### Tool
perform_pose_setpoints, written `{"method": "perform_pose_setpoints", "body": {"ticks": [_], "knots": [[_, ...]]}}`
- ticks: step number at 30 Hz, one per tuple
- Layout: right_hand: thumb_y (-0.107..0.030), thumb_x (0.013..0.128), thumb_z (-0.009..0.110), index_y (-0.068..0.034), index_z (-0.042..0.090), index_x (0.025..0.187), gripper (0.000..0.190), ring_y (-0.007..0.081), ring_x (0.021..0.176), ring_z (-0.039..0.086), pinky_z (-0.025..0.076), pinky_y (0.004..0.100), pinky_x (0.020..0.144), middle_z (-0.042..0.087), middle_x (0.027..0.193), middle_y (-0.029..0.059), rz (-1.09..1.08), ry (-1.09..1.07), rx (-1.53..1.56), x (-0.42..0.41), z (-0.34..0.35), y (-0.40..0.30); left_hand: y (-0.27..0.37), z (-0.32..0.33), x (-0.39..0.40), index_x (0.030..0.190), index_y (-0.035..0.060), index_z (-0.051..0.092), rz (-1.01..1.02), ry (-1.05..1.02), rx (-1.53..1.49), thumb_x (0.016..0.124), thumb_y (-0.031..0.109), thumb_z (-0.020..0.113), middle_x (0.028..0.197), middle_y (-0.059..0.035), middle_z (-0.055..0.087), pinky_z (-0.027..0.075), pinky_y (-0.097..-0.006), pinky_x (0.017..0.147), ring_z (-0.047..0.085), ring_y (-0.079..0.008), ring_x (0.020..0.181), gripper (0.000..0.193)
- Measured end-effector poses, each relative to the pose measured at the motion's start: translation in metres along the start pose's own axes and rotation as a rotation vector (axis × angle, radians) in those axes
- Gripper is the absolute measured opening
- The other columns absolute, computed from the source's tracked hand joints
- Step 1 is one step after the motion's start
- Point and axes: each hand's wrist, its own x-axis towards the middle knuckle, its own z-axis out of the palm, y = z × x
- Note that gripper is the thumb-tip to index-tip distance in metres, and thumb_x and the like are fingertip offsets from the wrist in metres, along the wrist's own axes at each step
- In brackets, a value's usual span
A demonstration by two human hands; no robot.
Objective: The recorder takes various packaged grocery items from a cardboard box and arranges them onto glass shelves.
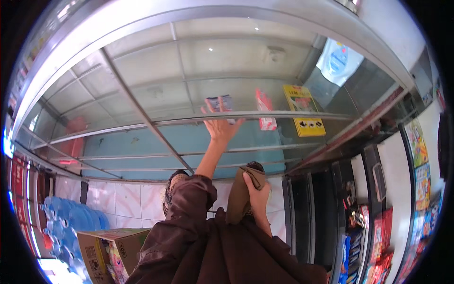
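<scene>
My left hand [220, 122] reaches into a glass display case with its fingers spread, over a small dark-and-white packet [219, 103]. Whether the fingers touch the packet cannot be told. Folded brown cloth [238, 198] is gripped in my right hand [259, 195], near my body at the case's front edge. To the right of the packet lie a red-and-white package [264, 110] and a yellow package [305, 110] with dark print. A white and blue pouch [339, 61] lies at the case's far right end.
Metal rails [248, 114] cross the glass case. A red object [72, 142] shows at its left end. Blue plastic bottles [71, 216] and an opened cardboard box [133, 245] stand on the lower left. Shelves with snack packets [381, 227] line the right side.
</scene>
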Motion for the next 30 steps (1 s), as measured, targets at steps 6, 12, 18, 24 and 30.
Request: {"method": "perform_pose_setpoints", "body": {"ticks": [6, 12, 18, 24, 30], "knots": [[-0.021, 0.089, 0.058, 0.002, 0.056, 0.106, 0.029, 0.0146, 0.094, 0.053, 0.041, 0.0263, 0.084, 0.059, 0.103, 0.0079, 0.006, -0.099, 0.137, -0.001, 0.000, -0.023, -0.014, -0.126, -0.061, 0.132, -0.0003, 0.035, 0.097, -0.697, -0.874, 0.091, 0.043, 0.046, 0.129, -0.0212, 0.044, 0.034, -0.0387, 0.098, 0.044, -0.0317, 0.118, 0.060], [-0.020, 0.086, 0.061, 0.003, 0.050, 0.112, 0.037, 0.0157, 0.094, 0.054, 0.043, 0.0263, 0.081, 0.056, 0.105, 0.0088, 0.022, -0.573, 0.063, -0.048, 0.060, -0.055, -0.061, -0.209, -0.172, 0.124, -0.0017, 0.041, -0.299, -0.431, -1.239, 0.095, 0.020, 0.046, 0.113, -0.0094, 0.053, 0.036, -0.0276, 0.094, 0.044, -0.0121, 0.109, 0.036], [-0.017, 0.081, 0.068, 0.002, 0.044, 0.123, 0.052, 0.0186, 0.104, 0.052, 0.042, 0.0289, 0.089, 0.054, 0.116, 0.0132, 0.310, -1.086, 0.070, -0.094, 0.088, -0.018, -0.106, -0.297, -0.218, 0.115, -0.0018, 0.045, -0.459, -0.351, -0.809, 0.094, 0.020, 0.046, 0.107, -0.0136, 0.053, 0.042, -0.0307, 0.085, 0.051, -0.0180, 0.100, 0.030], [-0.016, 0.084, 0.064, 0.001, 0.039, 0.127, 0.052, 0.0203, 0.109, 0.050, 0.041, 0.0312, 0.092, 0.050, 0.121, 0.0114, 0.347, -1.076, 0.131, -0.084, 0.107, -0.012, -0.115, -0.454, -0.262, 0.116, 0.0028, 0.052, -0.817, 0.010, -0.469, 0.089, 0.012, 0.054, 0.110, -0.0101, 0.056, 0.049, -0.0300, 0.080, 0.057, -0.0186, 0.098, 0.029], [-0.015, 0.085, 0.062, 0.002, 0.042, 0.124, 0.047, 0.0194, 0.105, 0.052, 0.042, 0.0305, 0.089, 0.051, 0.119, 0.0109, 0.229, -1.034, 0.176, -0.064, 0.114, -0.020, -0.170, -0.516, -0.310, 0.113, 0.0031, 0.052, -0.993, -0.392, 0.216, 0.085, 0.028, 0.058, 0.107, -0.0135, 0.056, 0.049, -0.0348, 0.078, 0.059, -0.0263, 0.093, 0.038]]}}
